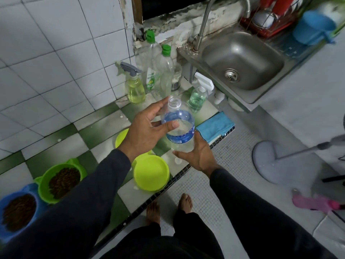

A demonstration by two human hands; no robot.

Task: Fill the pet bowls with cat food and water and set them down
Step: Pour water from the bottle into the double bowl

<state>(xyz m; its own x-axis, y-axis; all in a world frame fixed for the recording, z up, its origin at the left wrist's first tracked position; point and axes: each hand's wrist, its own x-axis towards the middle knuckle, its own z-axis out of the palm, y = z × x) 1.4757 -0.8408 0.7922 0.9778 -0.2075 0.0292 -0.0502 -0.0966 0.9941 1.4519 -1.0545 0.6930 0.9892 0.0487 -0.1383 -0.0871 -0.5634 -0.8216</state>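
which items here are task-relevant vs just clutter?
Job:
water bottle, uncapped, gripped by left hand and right hand
two empty lime bowls
green bowl with kibble
blue bowl with kibble

Lying about:
yellow spray bottle
green spray bottle
dish soap bottles
blue cloth
sink

**Dark sleeves, dark trousers, bare feet**

The person wears a long-sleeved top of dark charcoal fabric, plain and without visible print, logo or buttons. The left sleeve (78, 193) and the right sleeve (248, 204) both reach to the wrists and end in simple close-fitting cuffs, the cloth lying smooth with a few soft folds. Both hands, left (147, 128) and right (196, 154), are bare, with no rings, watch or gloves to be seen. Below, the legs are covered by loose black trousers (186, 223). The feet (184, 201) are bare, without shoes or socks.
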